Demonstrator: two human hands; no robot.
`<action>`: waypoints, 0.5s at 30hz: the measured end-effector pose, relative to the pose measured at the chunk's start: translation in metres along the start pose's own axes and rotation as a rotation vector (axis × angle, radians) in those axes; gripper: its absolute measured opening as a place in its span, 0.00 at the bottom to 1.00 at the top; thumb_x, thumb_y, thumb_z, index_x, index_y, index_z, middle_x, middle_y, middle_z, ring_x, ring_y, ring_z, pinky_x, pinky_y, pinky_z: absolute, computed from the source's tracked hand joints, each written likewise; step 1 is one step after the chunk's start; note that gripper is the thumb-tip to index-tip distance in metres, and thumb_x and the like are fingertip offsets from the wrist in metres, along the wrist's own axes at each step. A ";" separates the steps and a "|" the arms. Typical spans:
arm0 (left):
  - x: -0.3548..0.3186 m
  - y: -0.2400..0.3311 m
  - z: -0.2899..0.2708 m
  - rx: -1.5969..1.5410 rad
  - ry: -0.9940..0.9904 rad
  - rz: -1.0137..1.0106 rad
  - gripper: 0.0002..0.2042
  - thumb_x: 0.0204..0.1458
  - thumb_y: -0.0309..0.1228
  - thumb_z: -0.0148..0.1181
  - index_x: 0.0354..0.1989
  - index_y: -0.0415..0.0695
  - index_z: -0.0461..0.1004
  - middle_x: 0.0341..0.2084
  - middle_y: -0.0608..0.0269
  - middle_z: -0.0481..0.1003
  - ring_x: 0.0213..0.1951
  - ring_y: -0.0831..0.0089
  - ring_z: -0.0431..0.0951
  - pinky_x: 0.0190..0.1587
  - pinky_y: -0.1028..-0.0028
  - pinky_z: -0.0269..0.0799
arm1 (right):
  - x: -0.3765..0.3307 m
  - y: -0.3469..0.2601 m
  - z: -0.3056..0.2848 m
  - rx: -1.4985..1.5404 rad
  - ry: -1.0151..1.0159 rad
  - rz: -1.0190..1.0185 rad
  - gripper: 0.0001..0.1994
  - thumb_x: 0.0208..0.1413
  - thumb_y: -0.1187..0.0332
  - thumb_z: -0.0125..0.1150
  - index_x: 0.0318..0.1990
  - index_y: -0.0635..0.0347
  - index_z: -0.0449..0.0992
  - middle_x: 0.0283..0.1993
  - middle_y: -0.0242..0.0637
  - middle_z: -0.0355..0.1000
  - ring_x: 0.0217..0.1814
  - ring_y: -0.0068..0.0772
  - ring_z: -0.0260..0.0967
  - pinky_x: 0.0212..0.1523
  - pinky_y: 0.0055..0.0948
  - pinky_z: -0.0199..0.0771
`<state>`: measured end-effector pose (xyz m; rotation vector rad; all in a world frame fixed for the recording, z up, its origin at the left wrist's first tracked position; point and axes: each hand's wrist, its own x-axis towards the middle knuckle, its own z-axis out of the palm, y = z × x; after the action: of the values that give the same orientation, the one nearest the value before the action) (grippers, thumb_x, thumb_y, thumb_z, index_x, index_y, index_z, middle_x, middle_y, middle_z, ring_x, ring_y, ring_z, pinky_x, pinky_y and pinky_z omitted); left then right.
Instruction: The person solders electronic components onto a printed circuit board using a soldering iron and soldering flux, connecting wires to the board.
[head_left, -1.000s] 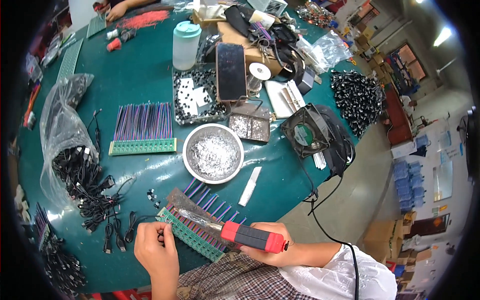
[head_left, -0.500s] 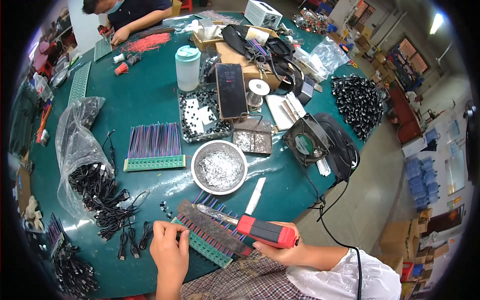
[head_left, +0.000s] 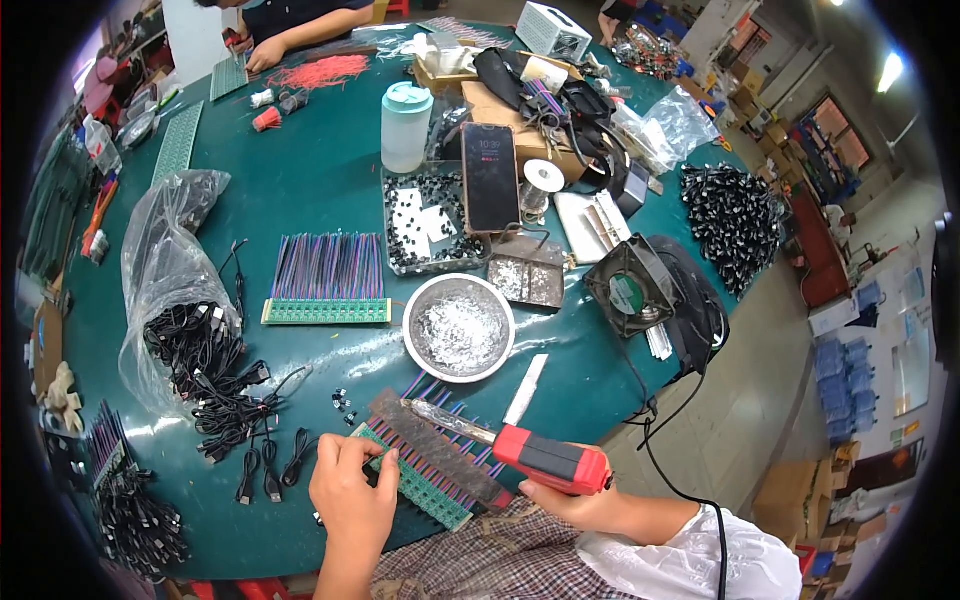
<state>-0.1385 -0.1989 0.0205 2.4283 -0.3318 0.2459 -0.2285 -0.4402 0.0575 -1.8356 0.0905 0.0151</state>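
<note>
My right hand [head_left: 585, 507] grips a red and black soldering gun [head_left: 552, 461] whose metal tip points left, over a dark flat bar [head_left: 437, 446]. The bar lies across a row of coloured wires attached to a green circuit board strip [head_left: 425, 492] at the table's near edge. At that strip's left end is my left hand [head_left: 350, 492], its fingers bent and closed; whatever they pinch is too small or hidden to make out. Several tiny black and white connectors [head_left: 343, 404] lie just beyond it. A bowl of silvery scraps [head_left: 459, 328] stands beyond the bar.
Black cables [head_left: 215, 375] spill from a clear bag at left. Another wired board [head_left: 327, 311] lies farther back. A phone [head_left: 491, 178], a connector tray [head_left: 400, 258], a solder spool [head_left: 543, 177] and a fan [head_left: 630, 290] stand beyond the bowl. A co-worker's hand [head_left: 266, 54] works at the far left.
The whole scene has shifted slightly to the right in the picture as the view turned. My left thumb stands a little farther from the fingers; the soldering gun stays over the bar.
</note>
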 end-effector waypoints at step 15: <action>-0.006 -0.013 -0.007 -0.203 -0.076 -0.304 0.07 0.47 0.26 0.69 0.29 0.44 0.75 0.25 0.63 0.73 0.23 0.67 0.76 0.27 0.68 0.71 | -0.013 0.001 -0.001 -0.230 -0.108 0.013 0.12 0.45 0.74 0.71 0.39 0.63 0.79 0.33 0.43 0.75 0.32 0.48 0.75 0.36 0.36 0.76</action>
<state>-0.1407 -0.1835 0.0168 2.2518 -0.0158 -0.0146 -0.2417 -0.4404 0.0575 -2.0604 0.0253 0.1394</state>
